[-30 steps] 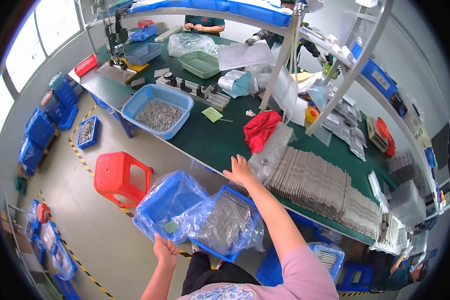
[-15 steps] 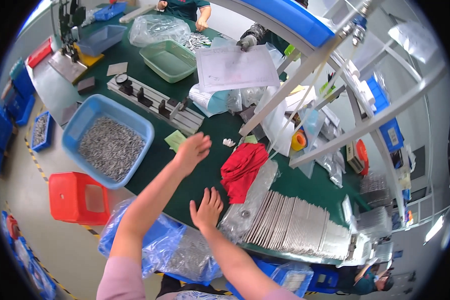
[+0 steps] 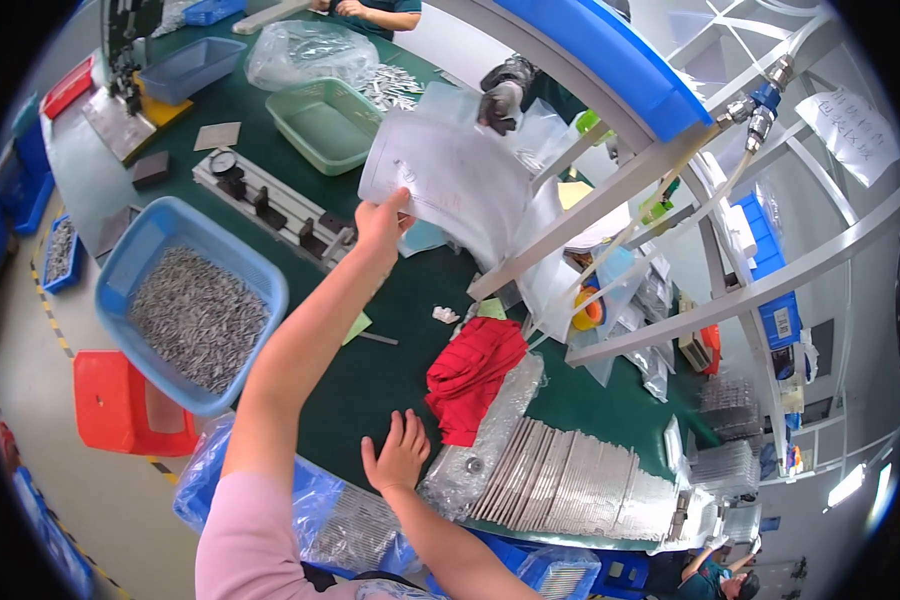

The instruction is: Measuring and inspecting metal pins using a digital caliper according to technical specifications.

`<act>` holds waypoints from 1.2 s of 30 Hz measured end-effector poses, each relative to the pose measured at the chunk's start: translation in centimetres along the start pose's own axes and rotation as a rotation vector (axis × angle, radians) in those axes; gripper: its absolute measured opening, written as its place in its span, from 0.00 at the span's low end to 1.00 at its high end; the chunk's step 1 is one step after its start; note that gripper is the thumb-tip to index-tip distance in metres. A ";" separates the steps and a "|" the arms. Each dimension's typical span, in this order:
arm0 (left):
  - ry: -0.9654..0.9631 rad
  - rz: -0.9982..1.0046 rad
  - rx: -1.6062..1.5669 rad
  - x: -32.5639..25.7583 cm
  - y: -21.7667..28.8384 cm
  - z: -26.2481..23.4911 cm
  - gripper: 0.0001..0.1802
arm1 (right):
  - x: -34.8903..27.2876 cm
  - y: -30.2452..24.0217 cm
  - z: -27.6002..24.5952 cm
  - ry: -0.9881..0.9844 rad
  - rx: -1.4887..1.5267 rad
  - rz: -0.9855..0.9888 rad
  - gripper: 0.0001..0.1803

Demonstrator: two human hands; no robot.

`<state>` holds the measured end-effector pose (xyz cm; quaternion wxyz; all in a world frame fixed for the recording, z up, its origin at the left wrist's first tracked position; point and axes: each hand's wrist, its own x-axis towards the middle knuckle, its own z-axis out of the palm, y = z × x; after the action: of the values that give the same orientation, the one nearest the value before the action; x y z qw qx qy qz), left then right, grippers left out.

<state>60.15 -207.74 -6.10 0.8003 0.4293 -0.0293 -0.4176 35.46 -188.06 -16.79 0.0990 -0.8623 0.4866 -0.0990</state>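
Note:
My left hand (image 3: 381, 224) reaches far over the green table (image 3: 390, 370) and pinches the lower corner of a clear plastic bag (image 3: 448, 185) that hangs from the slanted metal frame. My right hand (image 3: 398, 453) lies flat and open on the table's near edge, fingers spread, touching nothing else. It rests just left of a long bagged row of metal plates (image 3: 560, 485) and below a crumpled red cloth (image 3: 470, 370).
A blue basket of small metal parts (image 3: 192, 305) stands at the left, a red stool (image 3: 120, 405) below it. A green tray (image 3: 325, 125), a black fixture rail (image 3: 270, 210) and another person's gloved hand (image 3: 500, 95) lie beyond. Blue bins lined with plastic (image 3: 350, 525) sit at my lap.
My left hand rose from the bin at my lap, crossed the table and took hold of the hanging bag. My right hand moved from the plates to the table edge.

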 end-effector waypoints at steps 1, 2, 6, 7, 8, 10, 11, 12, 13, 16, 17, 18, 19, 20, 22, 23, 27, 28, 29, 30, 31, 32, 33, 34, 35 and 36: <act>-0.041 0.089 0.045 -1.6 1.7 -1.0 0.12 | 0.0 -0.1 -0.1 0.021 0.010 -0.026 0.34; -0.116 0.145 0.071 -3.4 3.7 -2.0 0.12 | 0.0 -0.1 -0.1 0.018 0.011 -0.002 0.34; -0.339 0.240 0.199 -13.7 12.8 -5.6 0.13 | -1.0 0.8 1.5 0.116 -0.012 -0.057 0.34; -0.421 0.244 0.265 -17.2 14.9 -6.4 0.13 | -1.3 1.1 2.0 0.100 -0.002 -0.055 0.34; -0.538 0.249 0.310 -20.9 16.9 -7.2 0.13 | -1.6 1.4 2.5 0.212 -0.028 -0.110 0.34; -0.438 0.300 0.466 -28.9 20.1 -8.9 0.14 | -1.8 1.5 2.7 0.239 -0.066 -0.128 0.34; -0.397 0.347 0.654 -33.0 21.2 -9.7 0.14 | -1.6 1.1 2.3 0.185 -0.024 -0.112 0.33; -0.388 0.402 0.813 -37.2 22.1 -10.5 0.15 | -1.9 0.7 1.4 0.133 -0.061 -0.053 0.33; -0.333 0.476 0.971 -41.4 22.9 -11.3 0.15 | -1.2 0.0 -0.3 -0.080 0.134 -0.008 0.31; -0.175 0.534 1.296 -52.3 23.3 -12.5 0.14 | -1.2 -3.4 -8.5 -0.381 1.292 -0.189 0.18; -0.132 0.519 1.386 -55.7 22.7 -12.7 0.14 | -2.8 -4.6 -11.8 -0.378 1.477 -0.258 0.24; -0.083 0.475 1.477 -58.9 22.1 -12.8 0.14 | -5.6 -5.2 -14.9 -0.226 1.663 -0.587 0.26; -0.052 0.396 1.491 -61.9 21.4 -12.5 0.14 | -8.7 -5.6 -17.9 -0.295 1.627 -0.524 0.26; -0.029 0.324 1.502 -64.8 20.4 -12.2 0.14 | -11.9 -5.9 -20.7 -0.412 1.470 -0.751 0.25; 0.042 0.349 1.511 -70.4 18.4 -11.6 0.15 | -17.8 -7.7 -25.2 -0.588 1.151 -1.218 0.27; 0.089 0.396 1.598 -73.1 17.5 -11.4 0.14 | -21.1 -8.4 -26.3 -0.679 1.208 -1.250 0.22; 0.465 0.775 1.676 -84.6 15.7 -15.1 0.23 | -28.8 -7.2 -28.9 -0.729 1.127 -1.200 0.10; 0.616 1.109 1.729 -88.3 14.9 -17.3 0.26 | -29.6 -6.7 -29.2 -0.738 1.155 -1.283 0.10; 0.804 1.111 1.541 -91.8 13.9 -19.5 0.30 | -30.1 -6.0 -29.4 -0.827 1.206 -1.231 0.10; 0.999 0.932 1.346 -94.6 12.3 -21.6 0.32 | -30.4 -5.4 -29.5 -0.901 1.269 -1.132 0.11; 0.924 0.678 1.146 -96.4 10.2 -23.7 0.40 | -30.8 -4.9 -29.4 -0.907 1.265 -1.119 0.11; 1.064 0.598 0.936 -96.6 6.2 -25.5 0.45 | -31.2 -4.5 -29.2 -0.911 1.256 -1.147 0.11; 0.988 0.416 0.740 -97.2 2.9 -26.9 0.46 | -31.7 -4.3 -29.0 -0.927 1.264 -1.132 0.11; 0.873 0.355 0.469 -96.7 0.2 -27.8 0.42 | -32.2 -4.2 -28.8 -0.919 1.253 -1.048 0.10; 0.664 0.413 0.274 -96.3 -2.1 -28.4 0.38 | -32.7 -4.0 -28.7 -0.944 1.269 -1.118 0.10; 0.449 0.423 0.123 -96.1 -4.2 -28.5 0.33 | -33.4 -3.9 -28.5 -0.979 1.270 -1.097 0.10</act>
<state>6.64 -123.37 2.91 0.8284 0.5427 0.0341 -0.1341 14.08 -159.52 9.18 0.6775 -0.7012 -0.2220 -0.0058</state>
